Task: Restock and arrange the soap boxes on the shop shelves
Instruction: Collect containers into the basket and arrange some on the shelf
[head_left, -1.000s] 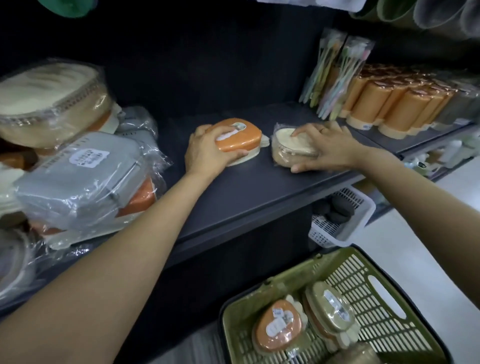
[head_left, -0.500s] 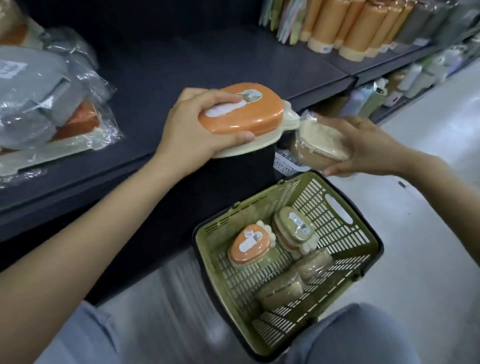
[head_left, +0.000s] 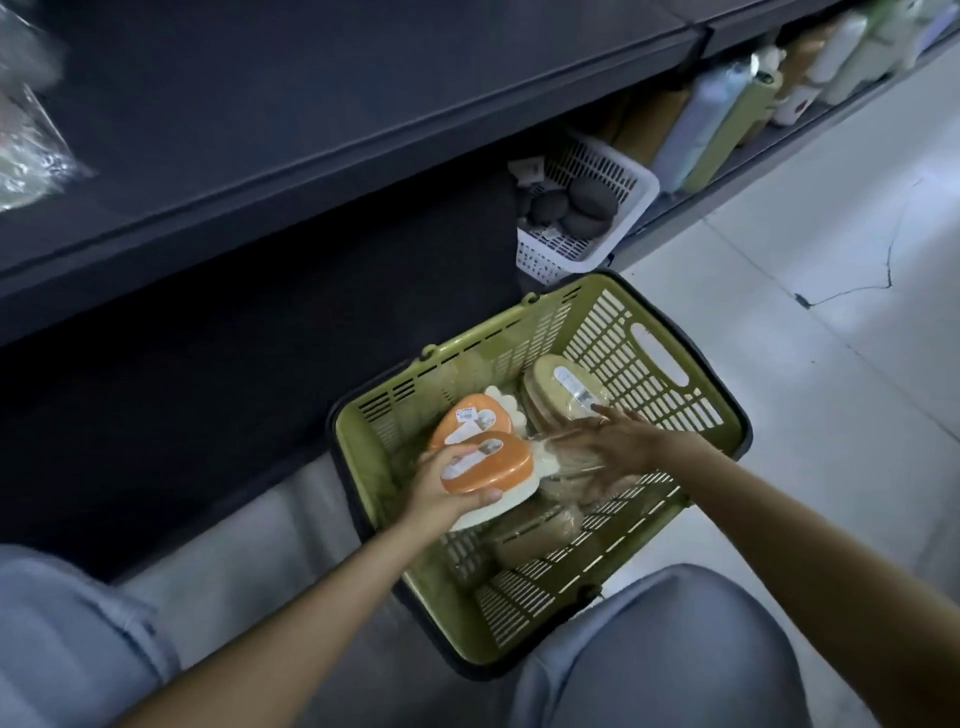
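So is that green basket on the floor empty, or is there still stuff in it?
Not empty. The green basket still holds an orange soap box and a beige wrapped one, with more wrapped boxes lower down.

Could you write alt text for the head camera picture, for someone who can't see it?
Over a green basket on the floor, the left hand holds an orange soap box; the right hand holds a wrapped beige one. A dark shelf stands above.

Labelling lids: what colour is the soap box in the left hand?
Orange lid on a cream base, soap box held by the left hand; head view.
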